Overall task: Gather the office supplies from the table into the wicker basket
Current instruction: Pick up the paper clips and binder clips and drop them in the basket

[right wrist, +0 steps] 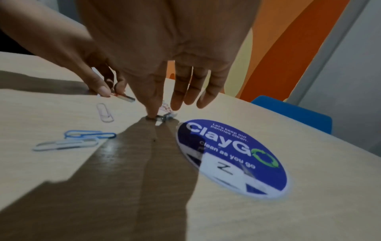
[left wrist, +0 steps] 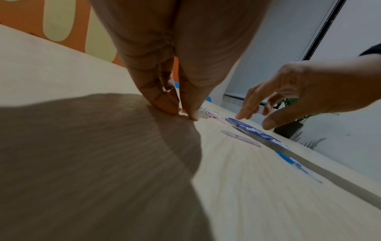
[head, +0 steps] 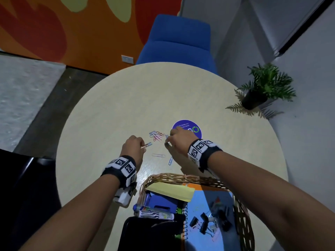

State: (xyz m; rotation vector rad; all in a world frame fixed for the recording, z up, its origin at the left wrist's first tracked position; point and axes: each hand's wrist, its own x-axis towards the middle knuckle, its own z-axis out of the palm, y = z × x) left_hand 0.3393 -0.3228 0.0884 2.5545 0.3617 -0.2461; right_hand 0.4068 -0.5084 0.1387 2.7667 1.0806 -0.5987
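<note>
A pile of coloured paper clips (head: 156,136) lies mid-table. My left hand (head: 143,146) pinches a small silver staple strip (right wrist: 126,98) low over the table, just left of the pile. My right hand (head: 167,141) reaches in from the right with straight fingers. One of its fingertips (right wrist: 150,112) presses the table beside another small silver strip (right wrist: 167,117). A pale clip (head: 158,155) and a blue clip (head: 170,160) lie loose nearer me. The wicker basket (head: 163,178) stands at the front edge and holds notebooks, markers and black binder clips.
A round blue sticker (head: 194,126) lies flat under my right hand. A potted plant (head: 262,91) stands at the table's right edge. A blue chair (head: 177,42) sits behind the table. Bare tabletop stretches away beyond the clips.
</note>
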